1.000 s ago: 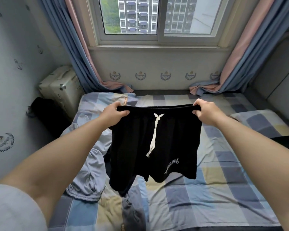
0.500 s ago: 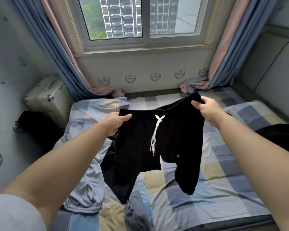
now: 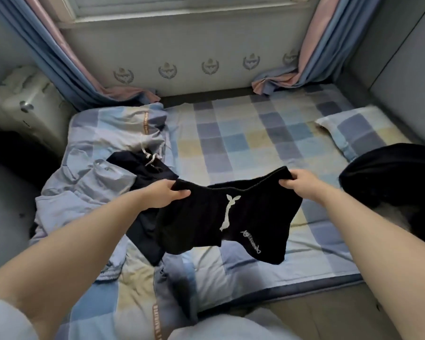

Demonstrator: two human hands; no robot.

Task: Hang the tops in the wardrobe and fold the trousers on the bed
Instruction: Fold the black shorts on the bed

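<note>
Shorts: black, white drawstring, pale script on one leg; held by the waistband low over the bed.
Left hand: fingers curled, gripping one waistband corner.
Right hand: fingers clamped on the other corner.
Bed: checked sheet, crumpled blue garment, pillow, dark cloth at right.
Room: curtains, suitcase.

Both hands — left hand, right hand — grip black shorts above the checked bed.
</note>
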